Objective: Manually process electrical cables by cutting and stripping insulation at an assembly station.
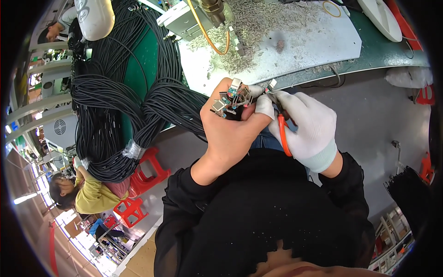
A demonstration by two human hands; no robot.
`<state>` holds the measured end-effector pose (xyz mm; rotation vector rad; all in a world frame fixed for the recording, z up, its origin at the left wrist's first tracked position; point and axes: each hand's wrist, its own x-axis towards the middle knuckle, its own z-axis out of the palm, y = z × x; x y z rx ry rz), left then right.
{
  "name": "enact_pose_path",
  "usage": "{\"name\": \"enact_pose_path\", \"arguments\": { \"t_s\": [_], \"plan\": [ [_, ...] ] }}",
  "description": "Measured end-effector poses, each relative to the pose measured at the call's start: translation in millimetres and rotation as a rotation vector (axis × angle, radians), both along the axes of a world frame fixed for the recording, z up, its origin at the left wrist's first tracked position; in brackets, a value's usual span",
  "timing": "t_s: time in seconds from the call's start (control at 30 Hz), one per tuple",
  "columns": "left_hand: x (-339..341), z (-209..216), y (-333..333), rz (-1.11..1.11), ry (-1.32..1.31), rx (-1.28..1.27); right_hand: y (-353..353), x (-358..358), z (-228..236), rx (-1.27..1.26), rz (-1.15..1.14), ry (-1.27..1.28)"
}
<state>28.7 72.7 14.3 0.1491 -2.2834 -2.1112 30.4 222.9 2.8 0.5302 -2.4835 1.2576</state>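
The left hand (233, 134) curls its fingers around a bunch of small metal plugs (218, 106), just off the near edge of the bench (383, 51). The right hand (314, 127), in a white glove, has its fingers closed around orange-handled pliers (283, 134), near one plug apart from the bunch. Black cables (173, 104) lie in thick coils to the left; small clippings (263, 18) litter a white board (318, 46).

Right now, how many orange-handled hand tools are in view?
1: the orange-handled tool held in the gloved right hand, just right of the left hand. Its working end is partly covered; others could be hidden elsewhere.
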Motion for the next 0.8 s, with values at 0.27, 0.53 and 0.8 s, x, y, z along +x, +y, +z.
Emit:
{"name": "enact_pose_path", "arguments": {
  "t_s": [0.27, 0.53, 0.8],
  "plan": [
    [-14.2, 1.2, -16.9, -0.113, -0.308, 0.198, 0.2, -1.5, 0.0, -0.373, 0.217, -0.689],
    [-53.1, -14.6, -57.4, -0.04, -0.335, 0.545, 9.5, -35.1, 8.8, -0.373, 0.099, -0.726],
    [-101.2, -22.9, -59.2, -0.136, -0.337, 0.462, -5.7, -126.2, -9.7, -0.368, 0.282, -0.646]
  ]
}}
